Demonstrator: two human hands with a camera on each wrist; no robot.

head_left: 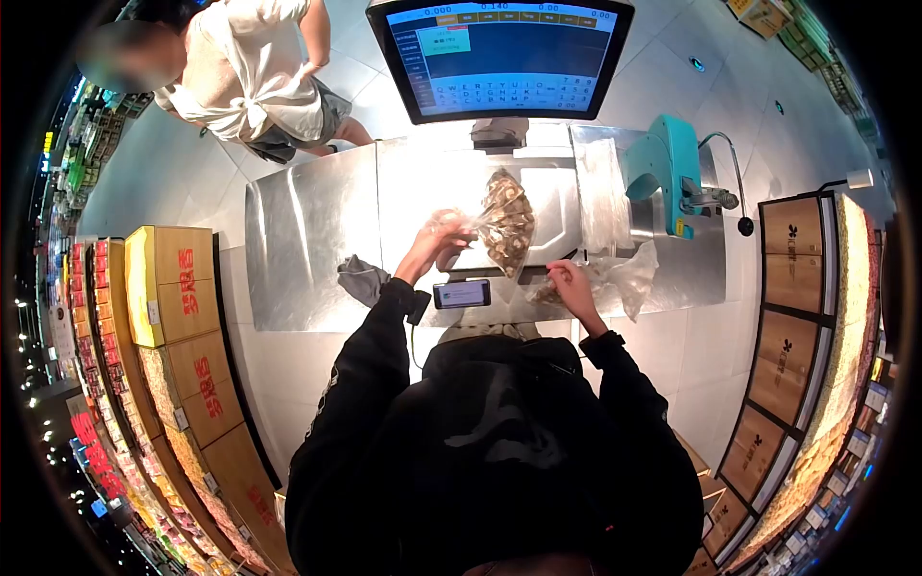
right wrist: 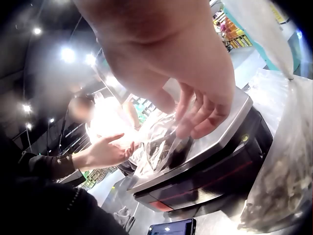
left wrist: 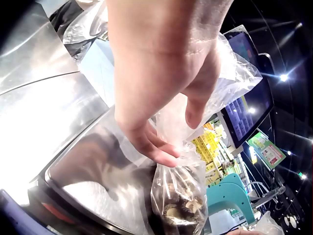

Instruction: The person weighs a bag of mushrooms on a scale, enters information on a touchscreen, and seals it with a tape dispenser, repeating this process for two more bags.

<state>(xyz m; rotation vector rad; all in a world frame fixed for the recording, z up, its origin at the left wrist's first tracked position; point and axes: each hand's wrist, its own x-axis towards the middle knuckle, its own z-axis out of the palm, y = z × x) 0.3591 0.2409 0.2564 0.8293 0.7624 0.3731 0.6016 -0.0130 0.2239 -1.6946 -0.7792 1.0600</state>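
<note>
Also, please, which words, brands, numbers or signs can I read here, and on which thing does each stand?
"0.000 0.140 0.00 0.00": along the top of the monitor.
"Q W E R T Y U I O": its upper letter keys.
Too small or blurred to read surely: the red characters on the left cartons, the print on the right cartons, the phone and the green sign.
</note>
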